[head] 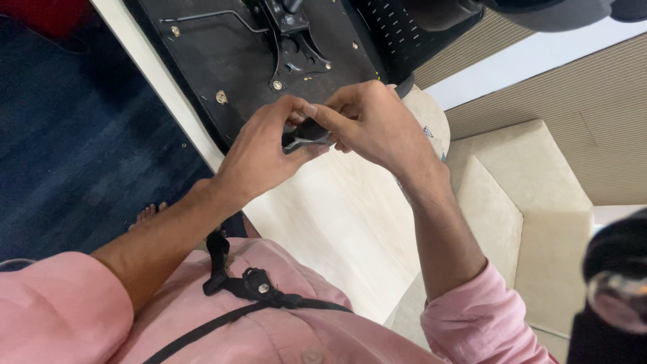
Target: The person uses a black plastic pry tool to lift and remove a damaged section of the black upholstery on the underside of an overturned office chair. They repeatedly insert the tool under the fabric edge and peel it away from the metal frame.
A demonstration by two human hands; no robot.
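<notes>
Both of my hands meet above a pale wooden table [337, 216]. My left hand [259, 152] and my right hand [377, 125] together pinch a small black part [306, 135] between thumbs and fingers. Most of that part is hidden by my fingers, so its shape is unclear. Just beyond my hands lies the black underside of an office chair seat [222, 54] with brass screw inserts and a metal mounting plate [296, 47].
Dark blue carpet [74, 148] covers the floor at the left, and a bare foot [149, 213] shows there. A beige sofa [532, 202] stands at the right. A black strap with a clip [253, 286] crosses my pink shirt. A dark blurred object [617, 290] fills the lower right corner.
</notes>
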